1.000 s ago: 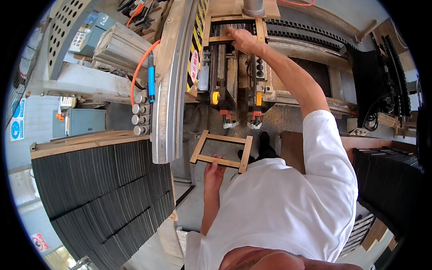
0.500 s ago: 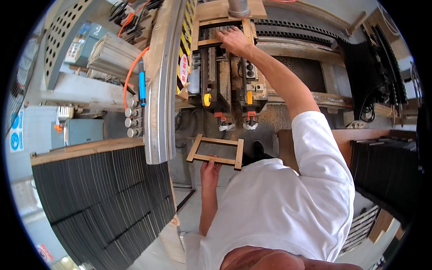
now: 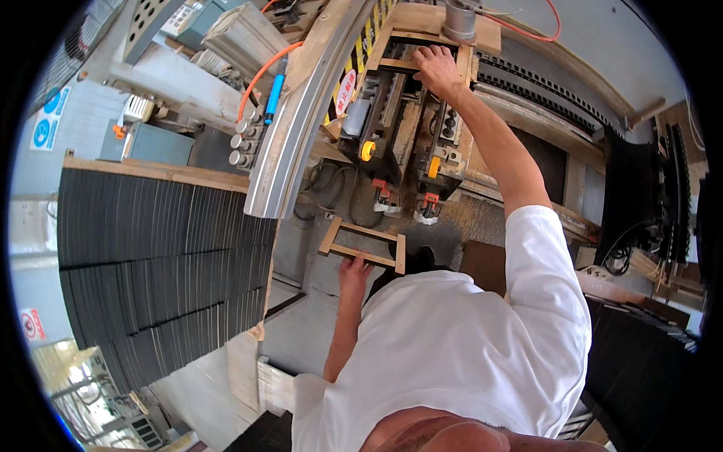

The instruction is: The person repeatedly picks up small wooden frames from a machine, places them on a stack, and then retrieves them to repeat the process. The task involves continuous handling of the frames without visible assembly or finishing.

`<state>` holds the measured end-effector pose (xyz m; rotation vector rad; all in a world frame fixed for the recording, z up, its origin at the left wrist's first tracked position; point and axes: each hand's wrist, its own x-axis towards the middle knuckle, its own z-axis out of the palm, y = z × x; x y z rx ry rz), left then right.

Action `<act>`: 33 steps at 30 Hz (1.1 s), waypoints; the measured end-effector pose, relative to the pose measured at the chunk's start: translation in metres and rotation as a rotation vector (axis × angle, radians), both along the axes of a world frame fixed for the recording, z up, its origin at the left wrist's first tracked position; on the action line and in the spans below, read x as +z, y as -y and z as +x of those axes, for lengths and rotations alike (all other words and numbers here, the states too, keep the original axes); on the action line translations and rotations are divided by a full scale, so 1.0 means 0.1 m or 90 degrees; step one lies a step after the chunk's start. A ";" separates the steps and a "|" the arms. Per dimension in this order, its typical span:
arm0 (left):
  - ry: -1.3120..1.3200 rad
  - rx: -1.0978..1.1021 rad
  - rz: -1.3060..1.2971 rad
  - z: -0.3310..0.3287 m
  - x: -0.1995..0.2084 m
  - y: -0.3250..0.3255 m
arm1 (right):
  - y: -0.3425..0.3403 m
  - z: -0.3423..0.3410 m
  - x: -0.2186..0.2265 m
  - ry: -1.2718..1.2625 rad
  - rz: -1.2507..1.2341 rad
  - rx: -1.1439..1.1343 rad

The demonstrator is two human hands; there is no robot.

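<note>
Low in front of my body, my left hand (image 3: 353, 274) grips the near rail of a small rectangular wooden frame (image 3: 401, 255). Light wood faces and dark edges make up this frame, with an open middle. My right arm stretches forward to the machine, where a second wooden frame (image 3: 398, 65) lies across the metal supports. The fingers of my right hand (image 3: 438, 69) curl over the near rail of that second frame, close to its right end; their tips are partly hidden. A metal cylinder (image 3: 459, 22) stands just beyond it.
A metal beam (image 3: 282, 181) with striped warning tape runs along the left of the machine. Orange-red clamps (image 3: 430, 200) and yellow knobs (image 3: 367, 151) sit below the second frame. Stacked dark strips (image 3: 169, 248) fill the left; another dark stack (image 3: 636, 354) stands at the right.
The view has turned, so the machine appears tilted and farther right. My left hand still holds its frame, and my right hand stays at the frame on the machine.
</note>
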<state>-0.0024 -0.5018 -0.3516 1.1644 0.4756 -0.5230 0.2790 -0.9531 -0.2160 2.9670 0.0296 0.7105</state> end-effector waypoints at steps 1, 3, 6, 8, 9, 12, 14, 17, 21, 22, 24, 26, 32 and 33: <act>0.001 0.004 0.021 -0.01 0.04 0.03 | 0.01 0.00 -0.01 -0.011 0.015 0.001; 0.003 0.015 0.062 -0.04 0.09 0.06 | -0.02 -0.03 0.03 -0.015 0.025 0.007; 0.024 0.024 0.108 -0.02 0.15 0.08 | -0.02 -0.04 0.07 -0.033 0.043 0.001; 0.054 0.022 0.160 -0.01 0.20 0.10 | -0.01 -0.03 0.07 -0.037 0.032 -0.010; 0.068 0.020 0.187 0.01 0.23 0.10 | 0.00 -0.03 0.08 -0.034 0.037 -0.004; 0.126 0.000 0.304 0.03 0.28 0.02 | 0.00 -0.03 0.08 -0.012 0.034 0.013; 0.195 0.006 0.310 0.03 0.36 -0.08 | -0.02 -0.01 0.08 -0.014 0.025 0.006; 0.300 -0.013 0.357 0.00 0.58 -0.31 | -0.04 0.00 0.15 -0.073 0.020 -0.024; 0.394 -0.007 0.421 -0.19 1.31 -0.57 | -0.10 -0.09 0.23 -0.103 -0.008 -0.061; 0.415 0.020 0.429 -0.23 1.56 -0.64 | -0.04 -0.09 0.22 -0.105 -0.036 -0.054; 0.420 0.057 0.363 -0.41 2.01 -0.86 | -0.30 -0.24 0.58 -0.178 -0.019 -0.066; 0.448 0.114 0.326 -0.60 2.56 -1.12 | -0.50 -0.41 0.77 -0.185 -0.040 -0.106; 0.710 0.336 0.458 -1.10 4.04 -2.35 | -0.38 -0.16 0.56 0.002 -0.014 0.026; 0.727 0.421 0.475 -1.18 4.25 -2.59 | -0.51 -0.16 0.60 0.050 0.096 0.077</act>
